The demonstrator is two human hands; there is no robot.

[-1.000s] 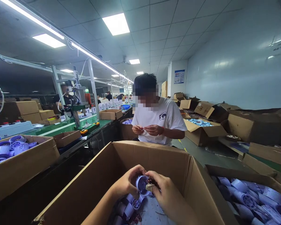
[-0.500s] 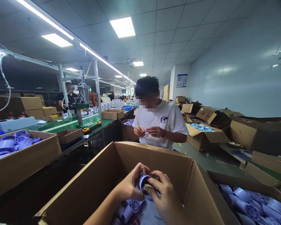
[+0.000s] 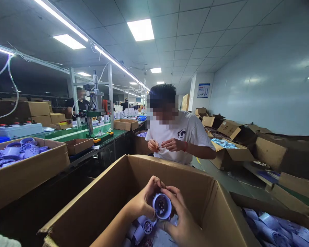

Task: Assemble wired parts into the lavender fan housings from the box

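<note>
A purple round plastic housing [image 3: 162, 206] is between my hands above the open cardboard box, its round opening turned toward me. Small metallic-looking parts show inside it, too small to name. My left hand [image 3: 143, 202] grips the housing from the left, fingers over its top and thumb low on its side. Around its right side curves my right hand [image 3: 179, 211], fingertips at the upper rim and thumb below. Under my hands, more purple plastic housings [image 3: 139, 233] lie in the box, one with a spoked round end.
The cardboard box [image 3: 170, 166] has high walls around my hands. A co-worker [image 3: 181, 137] in a white shirt faces me beyond it, handling something small. Boxes of purple housings stand left [image 3: 28, 171] and right [image 3: 247, 202]. A press machine [image 3: 95, 106] stands on the green workbench.
My right fingers have come out of the housing's opening, and the tan piece that was there no longer shows. The opening now faces me more squarely. The view has shifted slightly.
</note>
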